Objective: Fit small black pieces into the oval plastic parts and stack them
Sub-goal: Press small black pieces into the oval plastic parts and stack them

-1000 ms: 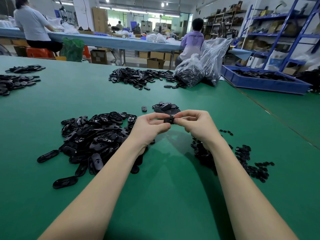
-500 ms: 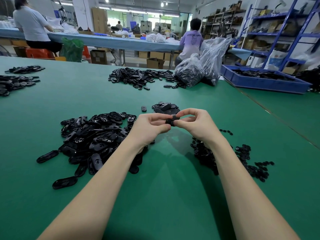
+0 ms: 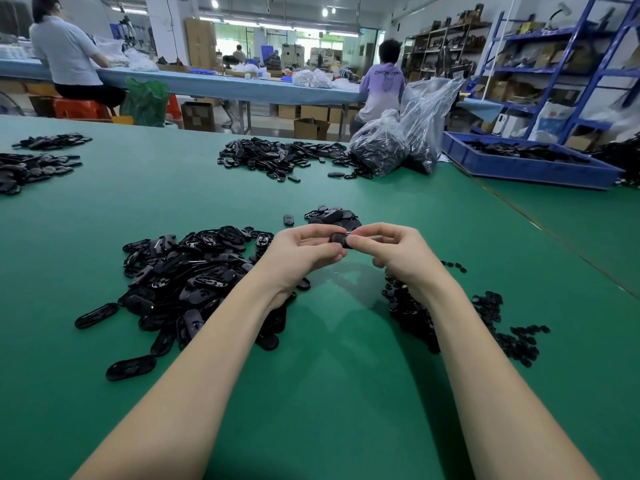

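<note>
While both hands pinch one oval part [image 3: 340, 239], fingers [image 3: 354, 241] clamped on it; two loose piles flank.

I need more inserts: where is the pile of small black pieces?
In the head view, the small black pieces lie on the green table, right of and under the right forearm.

At frame centre, both hands, left hand [image 3: 298, 252] and right hand [image 3: 391, 252], pinched one black oval part [image 3: 339, 239] above the green desk [image 3: 332, 393]; oval parts pile [image 3: 187, 282] lay centre-left, small black pieces [image 3: 498, 323] lower right.
</note>
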Motion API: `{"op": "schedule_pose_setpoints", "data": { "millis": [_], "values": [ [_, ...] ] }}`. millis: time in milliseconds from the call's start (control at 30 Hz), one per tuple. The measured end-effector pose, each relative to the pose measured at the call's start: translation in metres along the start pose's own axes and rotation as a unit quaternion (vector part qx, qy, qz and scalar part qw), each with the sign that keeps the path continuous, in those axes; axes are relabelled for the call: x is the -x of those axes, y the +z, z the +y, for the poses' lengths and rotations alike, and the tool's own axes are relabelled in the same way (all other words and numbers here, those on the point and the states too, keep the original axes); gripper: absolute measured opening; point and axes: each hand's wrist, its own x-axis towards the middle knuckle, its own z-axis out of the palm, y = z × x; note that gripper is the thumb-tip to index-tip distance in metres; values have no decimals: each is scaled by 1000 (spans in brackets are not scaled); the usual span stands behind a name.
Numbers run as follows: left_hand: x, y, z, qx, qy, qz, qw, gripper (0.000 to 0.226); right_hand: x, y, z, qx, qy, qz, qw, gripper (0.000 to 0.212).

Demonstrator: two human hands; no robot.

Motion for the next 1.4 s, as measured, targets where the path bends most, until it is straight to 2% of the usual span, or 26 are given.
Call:
{"op": "schedule_pose_setpoints", "data": {
  "millis": [133,367,533,1200,1300,1400],
  "values": [
    [-1,1,0,40,-47,4,998,18,3,3,6,-28,55,-33,998,14],
    [-4,4,-2,21,-66,39,997,19,1,4,8,-36,49,-46,997,12],
    [-3,4,-4,-9,-59,62,996,10,-1,8,7,18,38,-27,999,7],
    [-4,10,-11,-61,-48,86,993,14,-3,17,12,53,-3,13,999,16],
    [-2,10,-11,-89,-42,101,990,14,-3,20,14,54,-11,10,998,15],
    [-2,3,-8,-171,2,73,983,17,-2,16,14,13,4,-2,1000,12]
  ]
}}
